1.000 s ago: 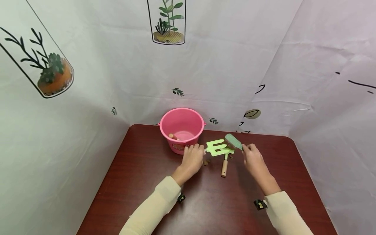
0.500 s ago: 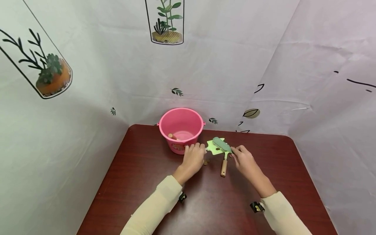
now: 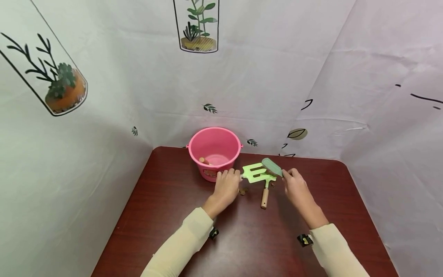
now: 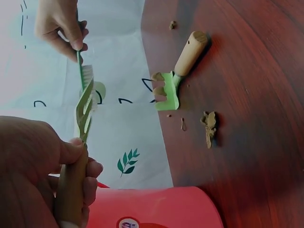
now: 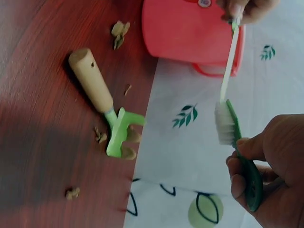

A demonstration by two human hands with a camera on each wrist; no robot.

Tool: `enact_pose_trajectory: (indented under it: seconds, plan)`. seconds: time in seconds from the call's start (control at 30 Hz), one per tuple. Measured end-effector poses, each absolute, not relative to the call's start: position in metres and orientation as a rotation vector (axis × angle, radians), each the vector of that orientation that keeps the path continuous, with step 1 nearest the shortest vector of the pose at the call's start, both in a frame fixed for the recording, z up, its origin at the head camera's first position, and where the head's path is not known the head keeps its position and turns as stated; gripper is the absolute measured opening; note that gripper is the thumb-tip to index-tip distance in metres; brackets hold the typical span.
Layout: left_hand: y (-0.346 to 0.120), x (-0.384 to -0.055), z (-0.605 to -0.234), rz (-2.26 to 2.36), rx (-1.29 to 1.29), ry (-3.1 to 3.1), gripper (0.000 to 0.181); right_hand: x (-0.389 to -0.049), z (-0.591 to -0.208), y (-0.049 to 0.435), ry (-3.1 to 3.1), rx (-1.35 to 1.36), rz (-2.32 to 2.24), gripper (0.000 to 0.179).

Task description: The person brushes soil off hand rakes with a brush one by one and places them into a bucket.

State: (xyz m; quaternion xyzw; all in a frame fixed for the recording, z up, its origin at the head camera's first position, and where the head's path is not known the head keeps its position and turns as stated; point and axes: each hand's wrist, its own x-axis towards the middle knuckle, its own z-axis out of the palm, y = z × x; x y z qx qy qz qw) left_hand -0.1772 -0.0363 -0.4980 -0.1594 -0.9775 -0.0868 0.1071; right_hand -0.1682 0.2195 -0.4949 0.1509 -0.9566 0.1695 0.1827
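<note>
My left hand (image 3: pixel 226 188) grips the wooden handle (image 4: pixel 72 190) of a small light-green garden fork (image 3: pixel 252 173), raised above the table with its tines pointing right. In my right hand (image 3: pixel 298 189) is a green brush (image 3: pixel 272 167) with white bristles (image 5: pixel 223 124), its handle pinched between thumb and fingers. The bristles lie against the ends of the fork's tines. Below them, a small green hand rake (image 3: pixel 266 188) with a wooden handle rests on the table, with brown clumps on its tines in the left wrist view.
A pink bucket (image 3: pixel 215 133) stands behind my left hand, with a wooden handle (image 3: pixel 203 161) sticking up inside. Brown crumbly lumps (image 4: pixel 209 128) lie on the dark red table (image 3: pixel 166 200). A printed white cloth (image 3: pixel 263 84) hangs along the back and sides.
The brush swept left across the fork's tines, then came back right to their ends. My left hand, the fork and the hand rake have stayed in place.
</note>
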Motion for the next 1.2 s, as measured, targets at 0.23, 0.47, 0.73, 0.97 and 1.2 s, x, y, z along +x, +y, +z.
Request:
enact_pose_trajectory:
  seconds: [0.23, 0.47, 0.73, 0.97, 1.2]
  plan:
    - [-0.044, -0.177, -0.492, -0.289, -0.447, -2.801, 0.012, -0.170, -0.495, 0.232, -2.731, 0.337, 0.521, 0.033]
    - [-0.056, -0.177, -0.476, -0.359, -0.450, -2.713, 0.010, -0.169, -0.498, 0.241, -2.699, 0.350, 0.541, 0.030]
    - [-0.080, -0.184, -0.453, -0.380, -0.417, -2.706, 0.011, -0.166, -0.506, 0.253, -2.635, 0.374, 0.541, 0.027]
    - [-0.106, -0.196, -0.432, -0.348, -0.352, -2.743, 0.019, -0.161, -0.512, 0.260, -2.631, 0.388, 0.527, 0.027]
    - [-0.126, -0.214, -0.427, -0.328, -0.301, -2.817, 0.020, -0.159, -0.519, 0.266, -2.603, 0.395, 0.535, 0.027]
